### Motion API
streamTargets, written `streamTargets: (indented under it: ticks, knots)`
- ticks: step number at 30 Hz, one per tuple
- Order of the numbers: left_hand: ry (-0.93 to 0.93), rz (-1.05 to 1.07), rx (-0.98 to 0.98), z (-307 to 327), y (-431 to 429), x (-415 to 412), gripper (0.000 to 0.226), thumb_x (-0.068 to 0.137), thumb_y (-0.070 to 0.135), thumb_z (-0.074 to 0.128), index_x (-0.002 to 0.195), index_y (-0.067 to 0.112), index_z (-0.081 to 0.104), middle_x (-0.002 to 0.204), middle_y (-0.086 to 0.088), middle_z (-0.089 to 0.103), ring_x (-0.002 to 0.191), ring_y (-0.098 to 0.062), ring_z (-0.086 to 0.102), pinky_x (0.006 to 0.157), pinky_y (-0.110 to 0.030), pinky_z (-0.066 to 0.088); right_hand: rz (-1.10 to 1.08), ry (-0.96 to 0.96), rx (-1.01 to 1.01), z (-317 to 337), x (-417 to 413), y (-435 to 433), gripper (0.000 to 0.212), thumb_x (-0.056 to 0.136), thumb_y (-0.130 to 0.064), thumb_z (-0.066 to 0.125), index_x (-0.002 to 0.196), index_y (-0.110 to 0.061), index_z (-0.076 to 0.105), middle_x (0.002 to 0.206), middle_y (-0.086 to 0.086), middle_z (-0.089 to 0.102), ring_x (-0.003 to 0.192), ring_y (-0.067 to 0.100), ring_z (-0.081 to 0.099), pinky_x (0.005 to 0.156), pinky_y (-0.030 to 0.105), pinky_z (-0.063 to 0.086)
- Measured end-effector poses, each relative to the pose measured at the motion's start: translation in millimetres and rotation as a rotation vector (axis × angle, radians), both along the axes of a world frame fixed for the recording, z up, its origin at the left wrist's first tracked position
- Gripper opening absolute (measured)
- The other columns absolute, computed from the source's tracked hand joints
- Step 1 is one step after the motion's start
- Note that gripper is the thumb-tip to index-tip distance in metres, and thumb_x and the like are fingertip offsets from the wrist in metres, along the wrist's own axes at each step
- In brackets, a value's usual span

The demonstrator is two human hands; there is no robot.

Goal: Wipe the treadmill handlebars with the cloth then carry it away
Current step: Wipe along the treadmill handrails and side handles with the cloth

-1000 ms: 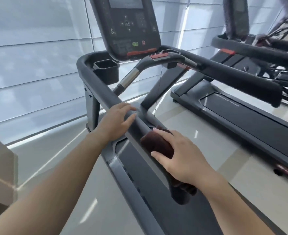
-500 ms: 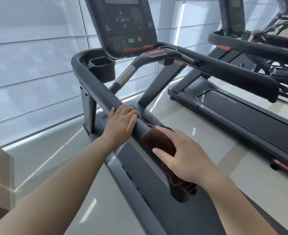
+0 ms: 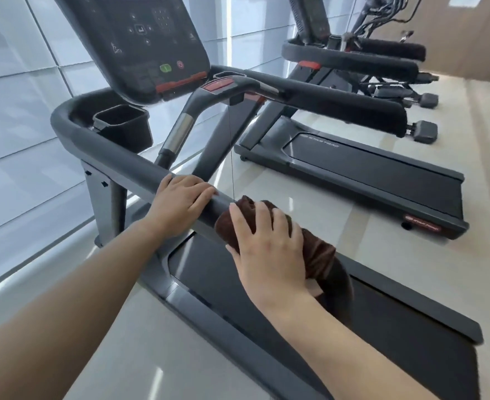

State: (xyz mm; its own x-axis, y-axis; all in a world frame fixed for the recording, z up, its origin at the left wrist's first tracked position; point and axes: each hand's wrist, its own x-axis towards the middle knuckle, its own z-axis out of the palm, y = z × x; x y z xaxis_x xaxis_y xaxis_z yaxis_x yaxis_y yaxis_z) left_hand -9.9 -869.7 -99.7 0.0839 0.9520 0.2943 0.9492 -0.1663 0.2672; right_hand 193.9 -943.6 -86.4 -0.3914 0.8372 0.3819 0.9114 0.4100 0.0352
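A dark grey treadmill stands in front of me, its left handlebar (image 3: 114,157) running from the console corner down toward me. My left hand (image 3: 180,200) lies over this bar, fingers curled on its top. Just below it my right hand (image 3: 266,249) presses a dark brown cloth (image 3: 318,252) wrapped around the bar near its end. The bar's tip is hidden under the cloth. The right handlebar (image 3: 339,103) stretches away on the far side, untouched.
The console (image 3: 142,44) with a black cup holder (image 3: 122,128) rises ahead. A thin safety cord (image 3: 231,157) hangs from the centre grip. A second treadmill (image 3: 367,166) stands to the right, more machines behind it. Window blinds fill the left.
My view has shifted down and closer. The right hand with the cloth has slid slightly up the left handlebar toward the left hand, which stays on the bar.
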Motion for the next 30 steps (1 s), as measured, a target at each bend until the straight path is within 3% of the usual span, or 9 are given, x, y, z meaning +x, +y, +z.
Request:
streamTargets:
  ticks: [2, 5, 8, 11, 14, 16, 21, 24, 30]
  knots:
    - [-0.007, 0.005, 0.018, 0, -1, 4, 0.051, 0.093, 0.046, 0.015, 0.106, 0.035, 0.063, 0.119, 0.007, 0.058, 0.121, -0.017, 0.041, 0.106, -0.039, 0.013, -0.011, 0.047, 0.004, -1, 3, 0, 0.061, 0.083, -0.046, 0.06, 0.137, -0.025, 0.04, 0.129, 0.013, 0.052, 0.114, 0.035, 0.051, 0.092, 0.047, 0.043]
    - [-0.002, -0.013, -0.026, 7, -1, 22, 0.05, 0.096, 0.045, 0.017, 0.099, 0.031, 0.065, 0.115, 0.006, 0.06, 0.117, -0.019, 0.045, 0.109, -0.054, 0.012, -0.015, 0.119, -0.001, -2, 26, -7, 0.058, 0.083, -0.046, 0.061, 0.135, -0.026, 0.044, 0.127, 0.012, 0.054, 0.114, 0.034, 0.051, 0.09, 0.046, 0.043]
    - [-0.037, -0.133, -0.039, 13, -1, 60, 0.049, 0.097, 0.043, 0.02, 0.093, 0.03, 0.067, 0.104, 0.008, 0.065, 0.101, -0.014, 0.056, 0.103, -0.05, 0.028, -0.035, 0.263, -0.028, -6, 61, -15, 0.055, 0.086, -0.051, 0.052, 0.135, -0.028, 0.043, 0.127, 0.007, 0.054, 0.113, 0.03, 0.05, 0.09, 0.045, 0.044]
    - [-0.057, -0.146, -0.011, 12, -3, 98, 0.048, 0.092, 0.046, 0.023, 0.087, 0.032, 0.068, 0.095, 0.011, 0.068, 0.09, -0.01, 0.059, 0.087, -0.034, 0.039, 0.025, 0.57, -0.119, -20, 103, -20, 0.053, 0.087, -0.057, 0.044, 0.136, -0.036, 0.038, 0.131, -0.007, 0.049, 0.117, 0.016, 0.045, 0.098, 0.031, 0.039]
    - [-0.023, -0.062, 0.052, 7, -6, 108, 0.046, 0.09, 0.045, 0.025, 0.082, 0.033, 0.068, 0.086, 0.013, 0.069, 0.081, -0.009, 0.06, 0.082, -0.032, 0.038, 0.102, 0.947, -0.266, -38, 130, -20, 0.053, 0.084, -0.056, 0.051, 0.134, -0.043, 0.039, 0.13, -0.024, 0.047, 0.122, 0.001, 0.045, 0.099, 0.014, 0.033]
    - [-0.018, -0.038, 0.077, 5, -8, 107, 0.042, 0.09, 0.04, 0.028, 0.077, 0.034, 0.067, 0.082, 0.013, 0.068, 0.078, -0.008, 0.058, 0.081, -0.031, 0.037, 0.14, 1.086, -0.333, -44, 137, -14, 0.05, 0.083, -0.053, 0.055, 0.131, -0.044, 0.043, 0.126, -0.029, 0.05, 0.121, -0.001, 0.047, 0.095, 0.008, 0.032]
    - [-0.011, -0.012, 0.102, 7, -13, 110, 0.04, 0.091, 0.036, 0.03, 0.077, 0.036, 0.068, 0.085, 0.02, 0.066, 0.079, -0.004, 0.056, 0.078, -0.032, 0.038, 0.239, 1.031, -0.41, -29, 133, 19, 0.04, 0.083, -0.054, 0.053, 0.122, -0.048, 0.048, 0.119, -0.031, 0.054, 0.113, -0.007, 0.051, 0.09, 0.006, 0.035]
    - [-0.009, 0.017, 0.087, 7, -14, 111, 0.043, 0.09, 0.039, 0.027, 0.081, 0.034, 0.069, 0.089, 0.016, 0.067, 0.084, -0.009, 0.058, 0.082, -0.033, 0.037, 0.319, 0.911, -0.536, -14, 131, 39, 0.038, 0.081, -0.054, 0.054, 0.118, -0.051, 0.049, 0.116, -0.028, 0.057, 0.109, -0.008, 0.052, 0.093, 0.017, 0.041]
    - [-0.21, 0.26, 0.236, -9, -48, 106, 0.035, 0.089, 0.041, 0.04, 0.109, 0.023, 0.063, 0.12, 0.004, 0.058, 0.116, -0.016, 0.048, 0.103, -0.04, 0.034, 0.479, 0.756, -0.573, -13, 139, 47, 0.048, 0.08, -0.057, 0.053, 0.127, -0.047, 0.044, 0.117, -0.028, 0.054, 0.112, -0.007, 0.048, 0.096, 0.02, 0.04]
